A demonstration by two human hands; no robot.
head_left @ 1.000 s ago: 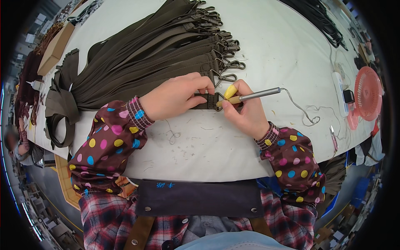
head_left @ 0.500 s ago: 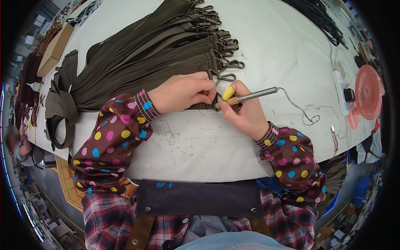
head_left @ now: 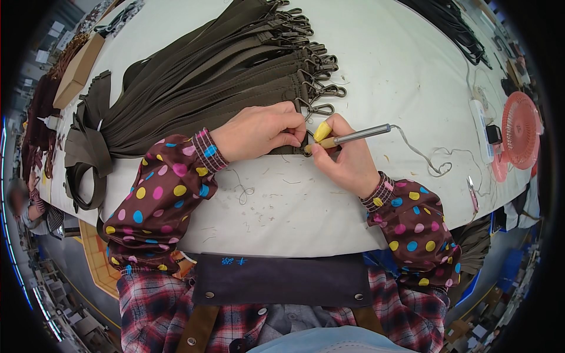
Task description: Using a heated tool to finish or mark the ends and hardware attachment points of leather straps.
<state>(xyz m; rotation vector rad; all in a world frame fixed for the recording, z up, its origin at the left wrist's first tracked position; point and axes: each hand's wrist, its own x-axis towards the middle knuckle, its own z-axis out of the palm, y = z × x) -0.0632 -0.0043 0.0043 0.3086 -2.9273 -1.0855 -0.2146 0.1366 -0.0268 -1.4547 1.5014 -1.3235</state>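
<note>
My left hand (head_left: 259, 130) rests on the nearest end of a bundle of dark olive webbing straps (head_left: 200, 88), thumb and fingers pinched together at the strap end (head_left: 288, 150). Gripped like a pen in my right hand (head_left: 351, 167) is a soldering-iron-like tool (head_left: 366, 133) with a metal barrel and a grey cord. Its tip is hidden by my fingers, close to the metal hook at the strap end. A yellow cover (head_left: 322, 131) sits on one right fingertip. Metal snap hooks (head_left: 322, 110) line the straps' right ends.
To the right stand a pink fan (head_left: 520, 130), a white power strip (head_left: 481, 130) and small thread snips (head_left: 472, 194). Black cords (head_left: 450, 26) lie at the far right. Thread scraps dot the white table (head_left: 282, 212). A cardboard box (head_left: 79, 70) is at the left.
Both hands keep their places and the tool stays at the strap end. My left sleeve has shifted very slightly to the right.
</note>
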